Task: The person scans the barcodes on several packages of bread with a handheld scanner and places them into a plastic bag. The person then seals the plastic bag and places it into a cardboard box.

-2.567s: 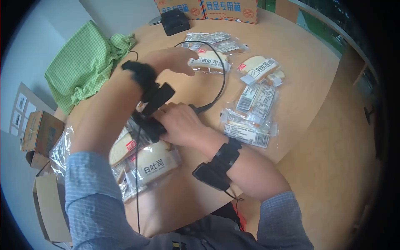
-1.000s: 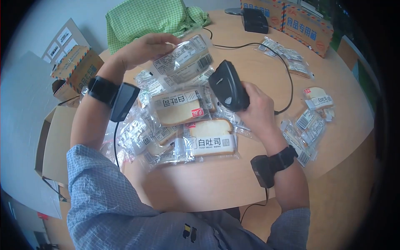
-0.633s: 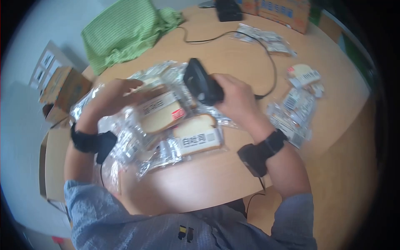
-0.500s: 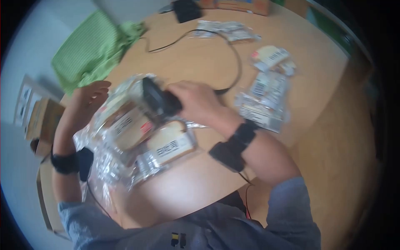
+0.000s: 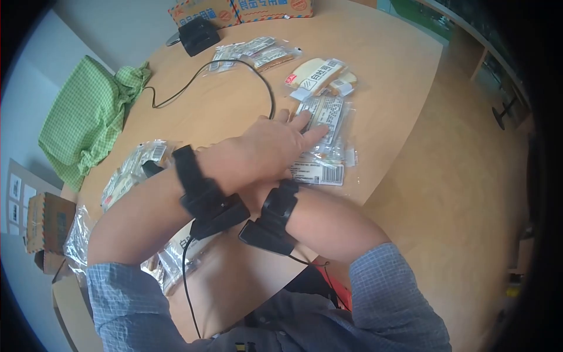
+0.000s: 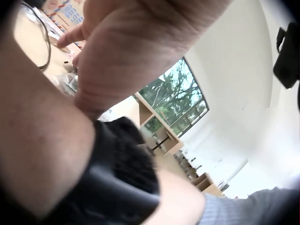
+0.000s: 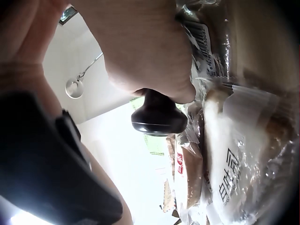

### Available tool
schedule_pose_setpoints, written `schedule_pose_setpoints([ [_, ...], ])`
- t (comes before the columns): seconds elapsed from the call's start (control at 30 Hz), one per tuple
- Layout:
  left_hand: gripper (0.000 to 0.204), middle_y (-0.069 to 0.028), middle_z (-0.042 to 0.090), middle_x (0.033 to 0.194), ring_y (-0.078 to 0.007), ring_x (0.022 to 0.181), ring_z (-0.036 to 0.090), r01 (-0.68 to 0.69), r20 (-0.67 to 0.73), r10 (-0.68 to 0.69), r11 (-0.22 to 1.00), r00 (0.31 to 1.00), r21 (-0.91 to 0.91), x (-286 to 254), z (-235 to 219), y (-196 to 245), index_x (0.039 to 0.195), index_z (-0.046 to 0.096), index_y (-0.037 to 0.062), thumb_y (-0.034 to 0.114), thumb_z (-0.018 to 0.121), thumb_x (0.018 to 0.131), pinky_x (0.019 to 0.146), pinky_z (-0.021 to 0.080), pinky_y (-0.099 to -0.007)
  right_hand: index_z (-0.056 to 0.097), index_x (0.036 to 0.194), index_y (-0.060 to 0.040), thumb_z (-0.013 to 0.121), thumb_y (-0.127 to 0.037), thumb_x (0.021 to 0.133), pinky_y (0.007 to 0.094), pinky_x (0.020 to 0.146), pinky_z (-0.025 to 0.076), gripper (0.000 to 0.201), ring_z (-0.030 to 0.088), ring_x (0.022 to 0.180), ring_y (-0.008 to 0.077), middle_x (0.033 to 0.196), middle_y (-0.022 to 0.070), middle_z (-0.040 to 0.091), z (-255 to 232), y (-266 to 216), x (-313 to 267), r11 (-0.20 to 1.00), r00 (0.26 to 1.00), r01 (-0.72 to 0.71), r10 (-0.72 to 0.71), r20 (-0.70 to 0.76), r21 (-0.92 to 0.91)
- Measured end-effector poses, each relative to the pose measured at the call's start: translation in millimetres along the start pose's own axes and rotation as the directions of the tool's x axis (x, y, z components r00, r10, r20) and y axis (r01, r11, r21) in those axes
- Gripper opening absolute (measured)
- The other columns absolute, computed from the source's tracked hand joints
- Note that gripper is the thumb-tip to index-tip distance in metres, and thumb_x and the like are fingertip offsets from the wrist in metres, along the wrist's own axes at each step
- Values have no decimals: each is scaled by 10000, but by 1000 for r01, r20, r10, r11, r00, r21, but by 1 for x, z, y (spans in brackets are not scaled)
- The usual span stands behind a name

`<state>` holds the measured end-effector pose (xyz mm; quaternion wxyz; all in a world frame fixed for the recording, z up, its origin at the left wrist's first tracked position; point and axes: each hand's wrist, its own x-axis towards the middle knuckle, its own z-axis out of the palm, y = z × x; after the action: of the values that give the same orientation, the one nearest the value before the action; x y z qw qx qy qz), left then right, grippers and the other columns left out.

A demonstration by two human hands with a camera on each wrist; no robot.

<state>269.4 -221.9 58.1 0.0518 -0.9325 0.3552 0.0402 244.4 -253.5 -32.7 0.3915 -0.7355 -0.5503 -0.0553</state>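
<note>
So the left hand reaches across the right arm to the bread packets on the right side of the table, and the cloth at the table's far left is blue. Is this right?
Not quite: the cloth is green checked, as the head view shows. The left hand does reach across the right arm to the bread packets on the right of the table.

Bare table (image 5: 381,76) right; packets (image 5: 319,117), cable (image 5: 258,70) ahead.

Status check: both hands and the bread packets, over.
Left hand crossed over right arm, straight fingers on a barcode-up bread packet. Right hand grips the black scanner beside the near packet pile. Scanner cable loops behind.
</note>
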Motion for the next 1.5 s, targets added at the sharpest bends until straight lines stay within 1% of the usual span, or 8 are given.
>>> schedule_pose_setpoints([
  [0.4,654,-163,515,1146,-320,912,581,165,-40,-161,977,986,131,63,45,-29,1293,359,99,299,659,747,788,474,-379,603,969,-85,681,-152,646,395,776,457,339,590,898,280,906,99,623,27,6,38,993,996,52,-44,-82,103],
  [0.67,203,-135,635,845,-280,820,614,186,3,-186,981,983,-47,91,7,-54,834,631,49,213,588,722,716,484,-371,606,966,-83,668,-138,656,395,783,454,320,588,903,283,912,101,623,42,10,50,977,996,79,-68,-61,200],
  [0.77,227,-132,638,810,-272,798,617,224,52,-221,896,974,-384,111,0,-74,847,639,53,215,586,696,711,480,-378,607,965,-83,664,-135,659,395,785,453,315,588,904,284,914,101,623,41,23,51,977,995,74,-60,-75,198],
  [0.93,561,-140,558,1098,-309,982,552,163,-369,-111,980,923,113,137,31,-88,1207,484,92,291,638,705,862,435,-356,616,927,-64,584,-68,708,381,814,434,221,558,957,283,951,108,614,67,24,56,901,840,297,-89,-535,315],
  [1.0,664,-166,473,1222,-347,1069,496,178,-241,-241,950,940,-255,149,38,-91,1308,372,115,371,613,744,924,402,-380,615,923,-63,570,-62,717,377,819,431,210,555,967,272,959,108,612,71,30,58,855,810,337,-49,-584,395],
  [1.3,226,-161,635,892,-329,851,615,396,-315,-363,917,877,45,130,10,-93,1009,592,78,144,498,815,727,498,-398,620,907,-85,612,-124,710,372,778,459,200,587,926,254,989,108,601,49,29,55,992,984,90,-76,-160,85],
  [1.43,223,-175,624,812,-346,797,598,245,-656,-394,918,643,-311,55,-36,-133,901,617,28,193,485,829,707,468,-411,615,881,-79,667,-205,672,383,709,489,250,618,856,270,867,120,626,14,4,54,993,1000,-3,3,0,-117],
  [1.5,279,-79,629,773,-165,699,591,108,-488,-642,662,591,-742,-5,-59,-134,959,619,-23,202,479,873,650,471,-285,622,907,-97,637,-245,659,411,737,479,290,596,881,295,888,112,619,16,7,56,999,991,-31,36,125,-39],
])
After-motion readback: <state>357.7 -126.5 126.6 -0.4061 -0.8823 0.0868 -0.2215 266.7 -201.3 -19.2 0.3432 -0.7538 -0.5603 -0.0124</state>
